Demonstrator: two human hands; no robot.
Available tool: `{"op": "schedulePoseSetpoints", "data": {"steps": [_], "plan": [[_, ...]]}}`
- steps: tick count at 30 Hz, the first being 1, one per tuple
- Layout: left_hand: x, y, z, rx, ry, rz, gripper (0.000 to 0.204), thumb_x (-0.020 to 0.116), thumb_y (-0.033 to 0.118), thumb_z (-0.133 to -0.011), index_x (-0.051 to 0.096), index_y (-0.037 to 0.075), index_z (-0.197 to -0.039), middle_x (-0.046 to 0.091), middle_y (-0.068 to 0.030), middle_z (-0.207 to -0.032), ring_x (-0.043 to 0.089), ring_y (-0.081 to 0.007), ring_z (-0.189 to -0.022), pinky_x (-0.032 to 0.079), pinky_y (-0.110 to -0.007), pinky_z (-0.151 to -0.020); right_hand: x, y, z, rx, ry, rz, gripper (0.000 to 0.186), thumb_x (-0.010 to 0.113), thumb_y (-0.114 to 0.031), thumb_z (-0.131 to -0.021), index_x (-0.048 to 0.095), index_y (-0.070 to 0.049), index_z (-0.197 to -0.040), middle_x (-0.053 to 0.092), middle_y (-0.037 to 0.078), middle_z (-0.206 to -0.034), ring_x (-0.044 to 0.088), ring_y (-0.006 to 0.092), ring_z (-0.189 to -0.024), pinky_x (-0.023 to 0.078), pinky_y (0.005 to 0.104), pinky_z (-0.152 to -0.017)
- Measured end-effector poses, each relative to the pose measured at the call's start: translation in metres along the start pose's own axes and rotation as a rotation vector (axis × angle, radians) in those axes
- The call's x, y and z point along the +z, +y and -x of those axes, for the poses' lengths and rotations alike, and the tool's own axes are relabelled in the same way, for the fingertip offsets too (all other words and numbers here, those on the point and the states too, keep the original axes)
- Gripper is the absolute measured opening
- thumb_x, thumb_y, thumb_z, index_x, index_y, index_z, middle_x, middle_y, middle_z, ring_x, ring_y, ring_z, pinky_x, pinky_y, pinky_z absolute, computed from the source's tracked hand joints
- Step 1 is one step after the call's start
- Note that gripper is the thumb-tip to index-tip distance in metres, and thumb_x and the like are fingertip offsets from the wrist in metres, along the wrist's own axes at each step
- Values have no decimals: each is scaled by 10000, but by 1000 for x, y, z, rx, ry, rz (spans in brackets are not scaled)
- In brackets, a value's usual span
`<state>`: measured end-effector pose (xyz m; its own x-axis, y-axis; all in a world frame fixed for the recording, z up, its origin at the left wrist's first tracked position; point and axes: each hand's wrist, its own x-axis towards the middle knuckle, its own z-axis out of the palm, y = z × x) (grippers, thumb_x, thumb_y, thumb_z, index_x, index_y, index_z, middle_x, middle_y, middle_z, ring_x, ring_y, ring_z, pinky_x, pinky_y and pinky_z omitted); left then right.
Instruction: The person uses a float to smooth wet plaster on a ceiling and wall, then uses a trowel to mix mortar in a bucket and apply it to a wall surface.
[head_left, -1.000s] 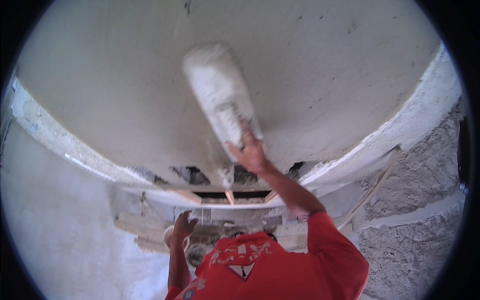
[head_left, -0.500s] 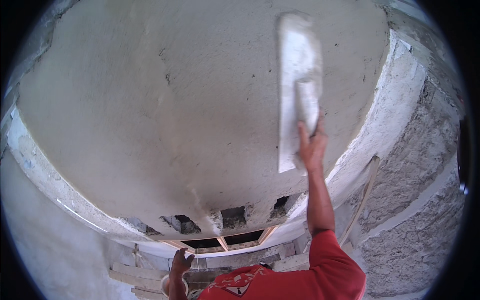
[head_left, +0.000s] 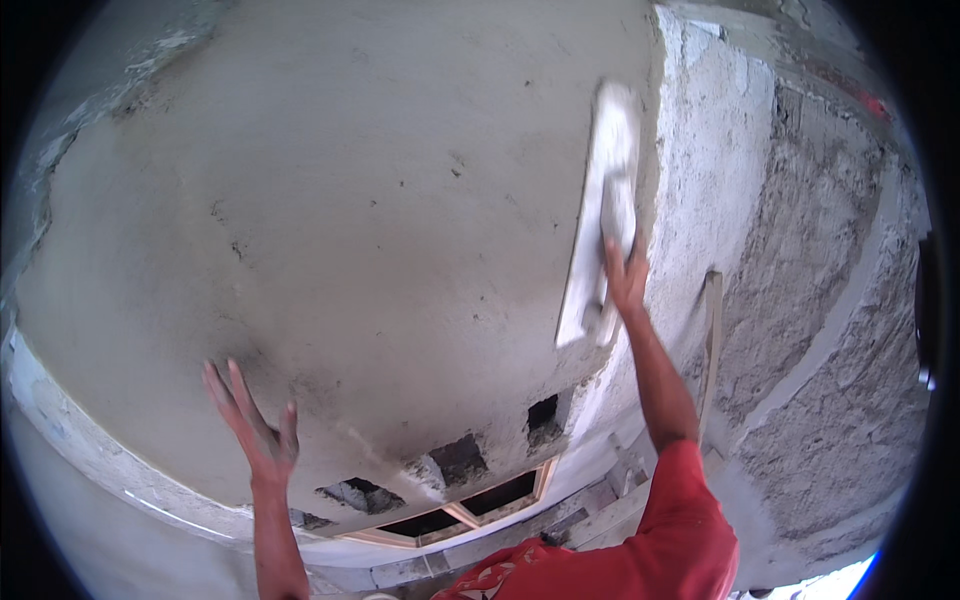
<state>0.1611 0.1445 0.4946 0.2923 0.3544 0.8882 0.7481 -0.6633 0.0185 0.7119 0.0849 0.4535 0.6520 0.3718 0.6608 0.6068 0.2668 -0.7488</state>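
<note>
Nearest me was the worker's red sleeve [head_left: 675,535]; beyond it, the left hand [head_left: 258,430] was raised empty, fingers spread, near the grey plastered surface [head_left: 400,260], though I couldn't tell whether it touched. Farther up, the right hand [head_left: 627,283] was closed around the handle of a long pale float [head_left: 594,205], which lay along the plaster's right side, just beside the white border strip [head_left: 705,140]. A tilt of the wrist could have dug the blade's edge into the plaster and scored it; straying right might have caught the strip. Below the float, a square recess [head_left: 543,418] could have snagged its lower end, and the wooden frame [head_left: 462,515] sat under that. Off to the right, a wooden slat [head_left: 712,345] leaned near the forearm, where a wide elbow might have knocked it; the rough wall [head_left: 820,300] lay behind.
</note>
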Motion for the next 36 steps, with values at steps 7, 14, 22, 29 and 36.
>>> {"op": "schedulePoseSetpoints", "data": {"steps": [7,14,22,29,36], "plan": [[28,-11,-116,231,191,-204,735,465,490,-976,178,123,-1544,66,-225,-1592,62,-472,-1446,107,-598,-1140,-37,-49,-126,-223,119,181,756,551,-505,-933,354,12,-1449,668,278,-988,644,219,-674,541,386,-703],[41,-52,-136,218,241,-368,749,382,590,-971,146,184,-1555,38,-219,-1594,31,-471,-1445,68,-676,-1097,-61,53,-90,-5,35,220,736,534,-482,-945,324,24,-1438,651,280,-1056,675,293,-771,547,398,-707],[55,-63,-139,226,276,-374,793,256,641,-966,118,127,-1554,38,-196,-1604,25,-427,-1463,15,-633,-1120,-75,225,75,304,-129,362,740,601,-358,-928,286,84,-1432,574,333,-1222,584,413,-1150,462,417,-965],[49,-50,-135,204,303,-415,780,236,614,-974,136,97,-1549,71,-182,-1607,37,-398,-1474,24,-587,-1141,-84,197,55,87,-108,266,712,625,-322,-911,317,75,-1416,592,347,-1166,598,426,-1120,473,435,-934],[45,-53,-139,219,293,-451,777,228,602,-976,151,79,-1545,91,-192,-1602,50,-408,-1471,46,-569,-1149,-71,62,-65,-141,3,122,709,587,-355,-943,306,74,-1433,655,233,-955,640,235,-817,518,356,-750]]}}
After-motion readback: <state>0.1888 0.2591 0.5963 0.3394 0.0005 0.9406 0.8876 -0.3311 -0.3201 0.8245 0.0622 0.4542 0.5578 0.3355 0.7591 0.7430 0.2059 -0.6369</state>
